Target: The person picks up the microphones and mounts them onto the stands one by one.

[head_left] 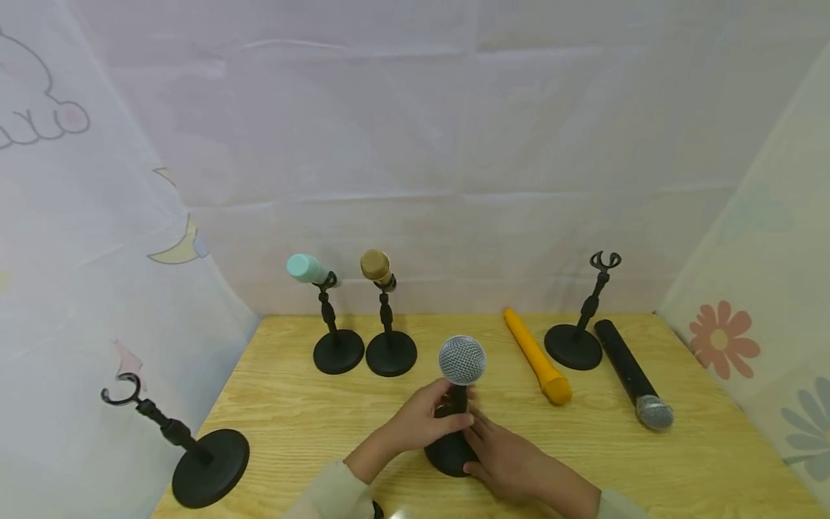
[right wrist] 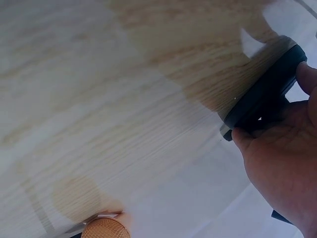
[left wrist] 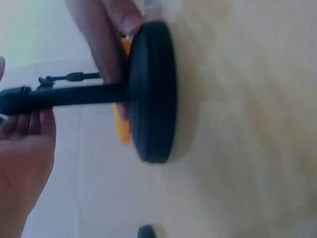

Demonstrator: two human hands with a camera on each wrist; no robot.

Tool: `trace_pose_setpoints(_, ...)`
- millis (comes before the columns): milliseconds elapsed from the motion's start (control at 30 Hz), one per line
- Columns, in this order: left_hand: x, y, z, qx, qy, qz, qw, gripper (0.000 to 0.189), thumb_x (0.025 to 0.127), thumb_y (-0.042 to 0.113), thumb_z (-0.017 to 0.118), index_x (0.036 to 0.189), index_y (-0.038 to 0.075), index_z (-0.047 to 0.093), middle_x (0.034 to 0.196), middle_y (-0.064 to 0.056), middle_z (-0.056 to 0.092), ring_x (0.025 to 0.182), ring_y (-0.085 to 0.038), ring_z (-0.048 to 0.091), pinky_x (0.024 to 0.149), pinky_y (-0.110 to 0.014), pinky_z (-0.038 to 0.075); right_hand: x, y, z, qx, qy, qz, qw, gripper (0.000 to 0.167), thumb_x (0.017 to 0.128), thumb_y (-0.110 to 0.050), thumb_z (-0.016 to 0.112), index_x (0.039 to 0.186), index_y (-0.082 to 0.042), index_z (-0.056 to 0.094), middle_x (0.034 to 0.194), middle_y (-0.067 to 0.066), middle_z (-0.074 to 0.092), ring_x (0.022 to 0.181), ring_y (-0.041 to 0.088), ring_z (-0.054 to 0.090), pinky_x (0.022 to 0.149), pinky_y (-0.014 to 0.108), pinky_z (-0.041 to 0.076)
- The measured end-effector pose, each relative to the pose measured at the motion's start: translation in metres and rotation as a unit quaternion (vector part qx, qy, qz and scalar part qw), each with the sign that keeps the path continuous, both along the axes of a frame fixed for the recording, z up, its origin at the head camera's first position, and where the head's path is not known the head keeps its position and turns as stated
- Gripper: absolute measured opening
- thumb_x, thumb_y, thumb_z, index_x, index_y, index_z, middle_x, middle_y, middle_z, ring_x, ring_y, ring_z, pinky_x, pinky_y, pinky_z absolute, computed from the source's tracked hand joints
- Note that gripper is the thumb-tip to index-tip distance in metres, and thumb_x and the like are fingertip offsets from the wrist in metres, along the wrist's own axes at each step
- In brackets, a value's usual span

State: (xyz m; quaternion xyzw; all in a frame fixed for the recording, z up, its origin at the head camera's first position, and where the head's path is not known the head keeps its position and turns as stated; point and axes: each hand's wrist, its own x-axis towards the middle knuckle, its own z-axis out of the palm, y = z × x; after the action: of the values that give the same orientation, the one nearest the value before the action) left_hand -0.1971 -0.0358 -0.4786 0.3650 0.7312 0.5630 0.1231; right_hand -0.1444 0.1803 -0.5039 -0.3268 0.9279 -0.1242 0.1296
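Observation:
A black microphone with a silver mesh head [head_left: 462,360] sits upright in a black round-based microphone stand [head_left: 447,454] near the front middle of the table. My left hand [head_left: 421,419] grips the upper part of the stand just below the mesh head; in the left wrist view its fingers curl behind the black post [left wrist: 74,95]. Lower down, my right hand [head_left: 509,458] holds the base, with the thumb at its rim. The right wrist view shows that hand [right wrist: 282,153] around the edge of the dark base [right wrist: 265,89]. Whether the base touches the table is unclear.
Two stands at the back hold a mint microphone [head_left: 308,268] and a gold-headed microphone [head_left: 376,267]. Bare stands stand at front left [head_left: 210,468] and back right [head_left: 573,347]. An orange microphone [head_left: 537,357] and a black microphone [head_left: 632,375] lie on the right of the wooden table [head_left: 292,411].

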Motion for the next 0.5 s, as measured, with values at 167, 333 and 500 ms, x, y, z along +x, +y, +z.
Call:
trace_pose_setpoints(167,0.009,0.006,-0.004,0.041,-0.017,0.112,0.9928,0.04,0.093,0.023,0.076,0.129,0.018,0.06,0.115,-0.002,0.065,0.105,-0.014,0.063,0.097,-0.029,0.054,0.001,-0.001,-0.001,0.003,0.007,0.003,1.0,0.071,0.105,-0.048,0.048,0.155,0.001,0.036,0.164,0.02,0.026,0.148,0.035,0.034,0.114,0.051,0.039)
trace_pose_setpoints(333,0.013,0.01,-0.005,0.051,0.007,0.15,0.9873,0.021,0.092,0.022,0.078,0.108,0.013,0.068,0.104,-0.003,0.067,0.1,-0.012,0.066,0.093,-0.026,0.055,0.0,-0.001,-0.001,0.003,-0.005,-0.001,1.0,0.071,0.105,-0.048,0.05,0.155,0.002,0.036,0.164,0.02,0.026,0.149,0.035,0.032,0.114,0.05,0.039)
trace_pose_setpoints(500,0.011,0.007,-0.002,0.032,0.033,0.13,0.9904,0.016,0.094,0.023,0.076,0.104,0.012,0.069,0.101,-0.002,0.069,0.101,-0.012,0.068,0.093,-0.025,0.055,0.0,-0.001,0.0,0.006,-0.016,-0.007,0.9998,0.072,0.104,-0.049,0.05,0.155,0.001,0.037,0.165,0.019,0.026,0.15,0.035,0.031,0.114,0.051,0.039)
